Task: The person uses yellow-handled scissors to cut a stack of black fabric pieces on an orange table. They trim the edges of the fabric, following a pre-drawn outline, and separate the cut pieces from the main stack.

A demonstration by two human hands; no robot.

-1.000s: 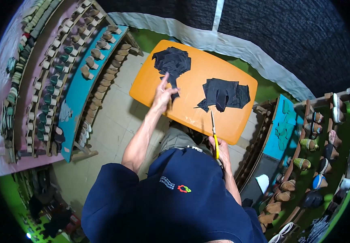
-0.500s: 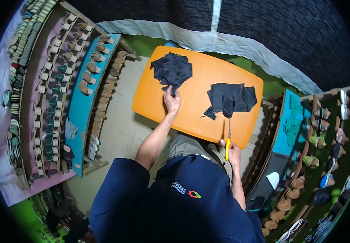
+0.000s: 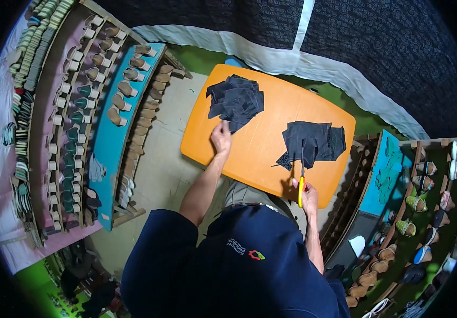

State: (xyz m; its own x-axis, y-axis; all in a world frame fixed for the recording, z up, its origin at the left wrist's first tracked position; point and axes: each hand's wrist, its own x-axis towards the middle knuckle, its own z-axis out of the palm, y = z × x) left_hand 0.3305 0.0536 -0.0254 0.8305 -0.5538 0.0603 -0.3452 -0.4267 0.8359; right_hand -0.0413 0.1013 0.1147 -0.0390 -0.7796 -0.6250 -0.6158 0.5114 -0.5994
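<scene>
The dark fabric pieces lie heaped on the orange surface, just beyond the left hand, whose grip is spread and touching the heap's near edge. The right hand pinches yellow-handled scissors, blades resting on a second dark pile. Best to peel off one piece cleanly.

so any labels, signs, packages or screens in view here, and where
Printed logo patch: on the person's dark blue top, low centre; a small white band of lettering beside a red and green emblem.
No packages, signs or screens show on the orange table or the shoe racks.
</scene>
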